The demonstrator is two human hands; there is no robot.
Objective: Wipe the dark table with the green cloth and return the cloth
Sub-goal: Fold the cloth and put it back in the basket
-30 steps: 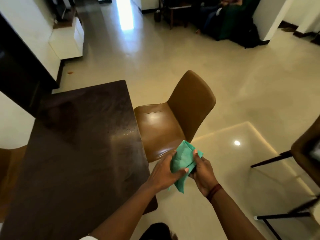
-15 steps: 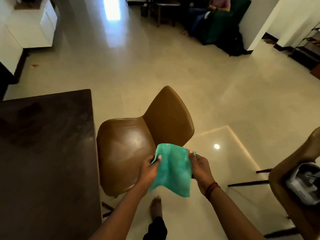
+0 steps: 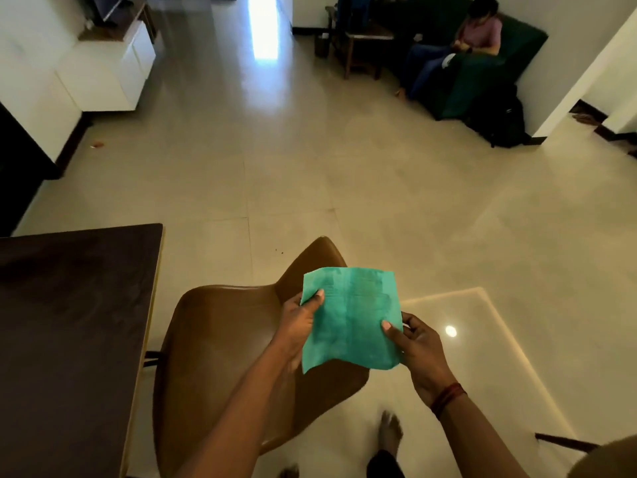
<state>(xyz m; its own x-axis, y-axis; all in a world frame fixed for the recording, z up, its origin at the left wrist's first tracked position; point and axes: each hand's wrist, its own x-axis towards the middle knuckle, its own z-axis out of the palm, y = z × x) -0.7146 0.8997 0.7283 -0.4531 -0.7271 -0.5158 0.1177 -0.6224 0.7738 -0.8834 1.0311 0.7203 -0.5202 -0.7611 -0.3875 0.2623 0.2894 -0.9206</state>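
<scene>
Holding cloth in the air, spread flat, above chair; well right of table, not touching it.

Pinching left edge with left hand: thumb on the near face, other fingers hidden behind. Pinching right edge, lower down, with right hand: thumb tip on the face, fingers curled behind. Both therefore closed on the fabric, neither free.

Probable reason for the two-sided pinch: to keep a limp sheet open and fairly taut, face turned toward the eyes, for checking or for folding before putting away. Judgement only; cannot tell which. Probable reason for the drooping lower-left corner: no support below the left thumb, given the uneven grip heights.

Orientation, by eye: nearly square, marginally longer than wide. Long axis, such as it is, away from the body, with near edge toward the wrists and far edge toward the chair back. Faint lengthwise band down the middle, perhaps a crease. Face tilted up to the camera rather than hanging plumb, as far as can be told.

No streaks legible on the table in this dim light, so wiping not confirmable. Return spot not identifiable.
</scene>
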